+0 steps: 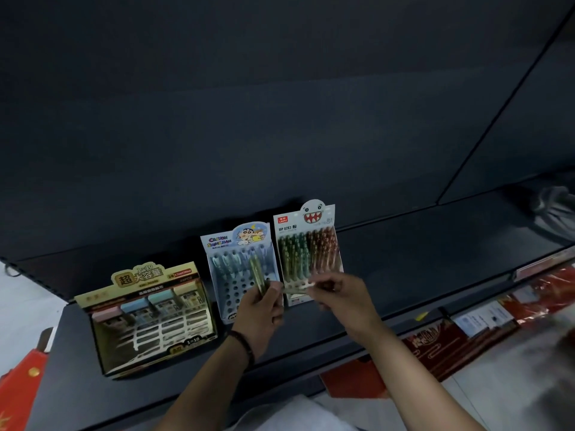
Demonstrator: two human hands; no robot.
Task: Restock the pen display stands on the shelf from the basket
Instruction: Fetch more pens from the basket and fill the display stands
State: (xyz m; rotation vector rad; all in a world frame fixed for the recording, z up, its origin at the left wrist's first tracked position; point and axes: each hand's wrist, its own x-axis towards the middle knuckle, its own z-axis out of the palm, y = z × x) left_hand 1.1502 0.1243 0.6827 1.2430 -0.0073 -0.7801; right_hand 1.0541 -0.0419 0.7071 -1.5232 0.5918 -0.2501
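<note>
Three display stands sit on the dark shelf [404, 275]. The gold box stand [146, 318] at the left holds a few pastel items in its back row. The blue cartoon stand [241, 269] in the middle has pens in its back row and several bare holes in front. The ghost-topped stand [306, 253] on the right is nearly full of green and red pens. My left hand [259, 312] grips a small bunch of greenish pens [259, 276] in front of the blue stand. My right hand [336, 290] pinches one pen [298, 289] lying level at the ghost stand's front row. The basket is out of view.
Red packaged goods [441, 346] lie on the lower shelf at the right, and more red packaging [18, 390] shows at the bottom left. A grey crumpled object [553, 209] sits at the shelf's far right. The dark back panel rises behind the stands.
</note>
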